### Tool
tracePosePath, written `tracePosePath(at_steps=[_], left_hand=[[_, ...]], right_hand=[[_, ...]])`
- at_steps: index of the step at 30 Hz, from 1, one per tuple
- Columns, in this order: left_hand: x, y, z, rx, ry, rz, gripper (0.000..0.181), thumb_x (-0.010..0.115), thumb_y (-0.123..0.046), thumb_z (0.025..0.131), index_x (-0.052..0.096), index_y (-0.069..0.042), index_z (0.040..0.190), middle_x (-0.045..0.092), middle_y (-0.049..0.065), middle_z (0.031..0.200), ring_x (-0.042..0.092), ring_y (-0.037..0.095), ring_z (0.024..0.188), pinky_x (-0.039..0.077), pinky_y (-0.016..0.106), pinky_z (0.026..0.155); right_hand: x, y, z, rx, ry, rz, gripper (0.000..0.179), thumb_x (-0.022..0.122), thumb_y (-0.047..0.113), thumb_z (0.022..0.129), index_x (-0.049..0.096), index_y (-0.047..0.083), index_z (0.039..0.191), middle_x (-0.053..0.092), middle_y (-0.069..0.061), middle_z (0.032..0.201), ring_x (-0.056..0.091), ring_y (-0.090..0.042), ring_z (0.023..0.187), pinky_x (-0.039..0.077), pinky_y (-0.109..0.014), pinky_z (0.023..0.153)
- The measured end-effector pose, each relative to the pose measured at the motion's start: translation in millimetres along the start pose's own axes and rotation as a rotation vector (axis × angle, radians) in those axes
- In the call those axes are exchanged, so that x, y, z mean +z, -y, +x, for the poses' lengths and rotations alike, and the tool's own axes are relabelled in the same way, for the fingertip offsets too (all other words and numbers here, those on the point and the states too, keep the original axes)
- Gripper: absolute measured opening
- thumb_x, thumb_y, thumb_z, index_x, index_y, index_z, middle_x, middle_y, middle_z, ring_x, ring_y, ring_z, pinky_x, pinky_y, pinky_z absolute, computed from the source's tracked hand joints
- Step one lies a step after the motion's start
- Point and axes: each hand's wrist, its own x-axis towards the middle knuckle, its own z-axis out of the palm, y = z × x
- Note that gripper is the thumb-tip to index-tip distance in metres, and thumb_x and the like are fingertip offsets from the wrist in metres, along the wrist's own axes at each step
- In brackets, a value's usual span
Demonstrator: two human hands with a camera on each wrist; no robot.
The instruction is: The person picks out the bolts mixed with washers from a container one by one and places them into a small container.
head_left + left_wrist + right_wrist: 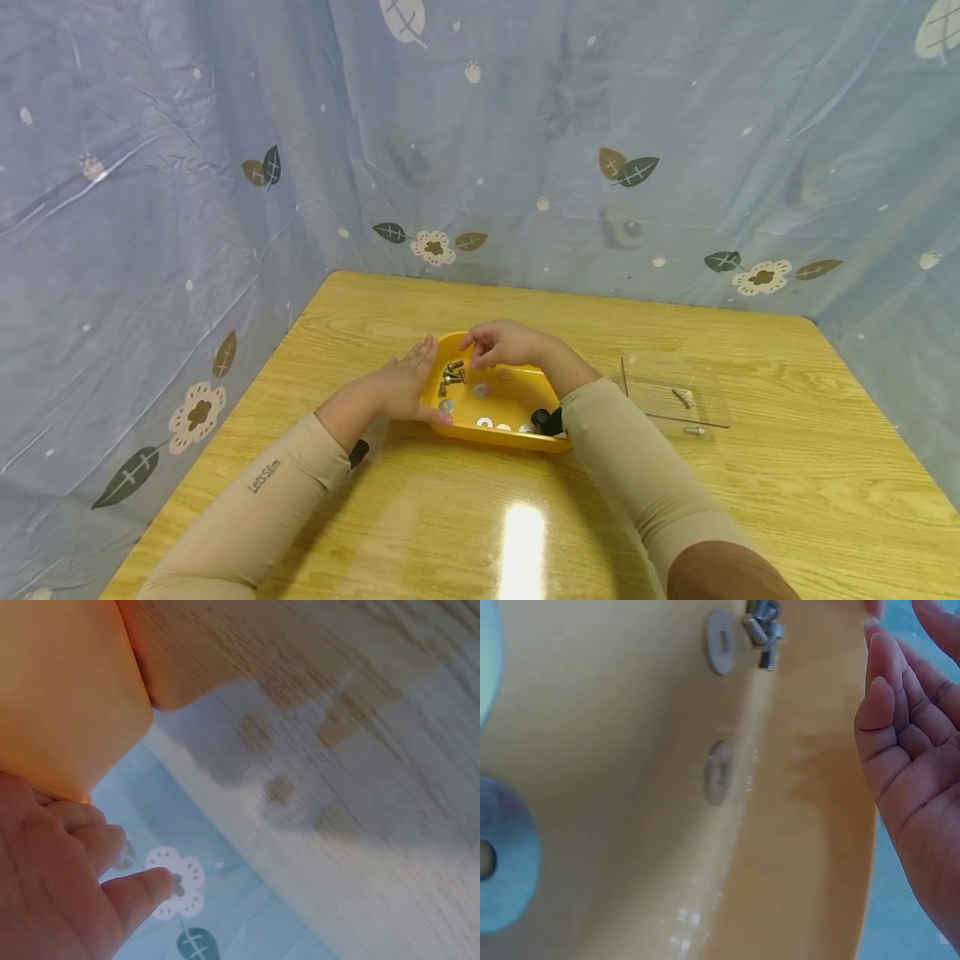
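Observation:
A yellow plastic tray (480, 437) lies on the table, with several small metal bolts (453, 375) heaped at its left end and flat washers (482, 389) scattered over its floor. My left hand (397, 390) rests against the tray's left end, fingers straight along the outside and thumb at the near rim. Over the tray's far side hovers my right hand (510, 343), its fingers loosely bent near the bolts. In the right wrist view, no object shows between the right hand's (922, 742) thumb and fingers, and the bolts (762, 631) lie off to their left.
Right of the tray, a clear plastic case (667, 390) stands on the wooden table (810, 467). One bolt (682, 398) shows within its outline, and another bolt (694, 431) at its near edge. A patterned blue curtain (525, 150) hangs behind and along the sides.

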Motion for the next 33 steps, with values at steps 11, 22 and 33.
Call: tracePosePath(at_steps=[11, 22, 33], left_hand=[[2.3, 3.1, 2.4, 0.002, -0.010, 0.015, 0.123, 0.055, -0.074, 0.069, -0.008, 0.000, 0.145, -0.011, 0.016, 0.151, -0.004, 0.028, 0.139, 0.015, 0.055, 0.106], [-0.5, 1.2, 1.5, 0.005, -0.008, 0.001, 0.123, 0.055, -0.073, 0.069, -0.008, 0.000, 0.144, -0.011, 0.018, 0.151, -0.003, 0.029, 0.139, 0.014, 0.055, 0.107], [-0.3, 0.8, 2.3, 0.000, -0.003, 0.003, 0.123, 0.056, -0.073, 0.069, -0.009, 0.000, 0.144, -0.011, 0.018, 0.151, -0.003, 0.030, 0.139, 0.015, 0.055, 0.106]], right_hand=[[10.0, -10.7, 10.7, 0.069, 0.049, -0.059, 0.044, 0.064, 0.009, 0.084, 0.050, 0.001, 0.125, 0.065, -0.008, 0.080, 0.053, -0.024, 0.063, 0.041, -0.023, 0.054], [19.7, -26.9, 19.9, 0.067, 0.105, -0.142, 0.041, 0.066, 0.007, 0.083, 0.052, 0.000, 0.120, 0.066, -0.005, 0.076, 0.063, -0.016, 0.069, 0.050, -0.024, 0.065], [22.1, -30.8, 22.1, 0.015, 0.086, -0.200, 0.039, 0.067, 0.014, 0.083, 0.054, 0.001, 0.118, 0.062, 0.000, 0.068, 0.057, -0.008, 0.061, 0.047, -0.021, 0.061]])
